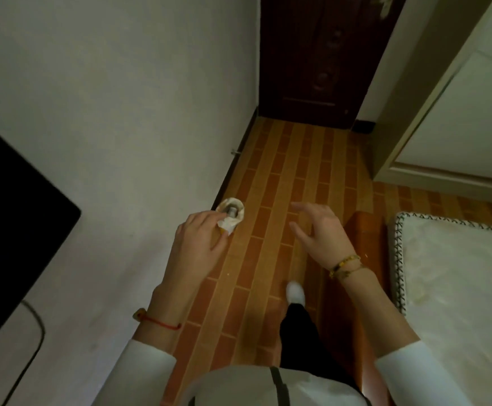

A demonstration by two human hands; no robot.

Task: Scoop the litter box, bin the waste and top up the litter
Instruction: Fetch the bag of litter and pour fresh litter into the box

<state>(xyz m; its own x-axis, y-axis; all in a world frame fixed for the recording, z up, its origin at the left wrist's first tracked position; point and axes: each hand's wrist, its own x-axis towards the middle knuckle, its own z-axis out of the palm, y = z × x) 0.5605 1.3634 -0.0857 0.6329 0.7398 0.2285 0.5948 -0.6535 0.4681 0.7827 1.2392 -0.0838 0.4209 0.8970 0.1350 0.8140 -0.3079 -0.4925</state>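
Observation:
My left hand [199, 243] is shut on a small cream paper wrap [230, 215], held open end up, with a grey lump inside it. It hangs over the floor close to the left wall. My right hand [318, 230] is held out beside it, fingers spread and empty, with bracelets on the wrist. No litter box, scoop or bin is in view.
A narrow brick-pattern floor [283, 177] runs ahead to a dark wooden door [318, 60]. A white wall [121, 98] is on the left with a black screen [13, 206] and cable. A bed [458, 273] and a cream wardrobe [450, 121] stand on the right. My white shoe [295, 292] steps forward.

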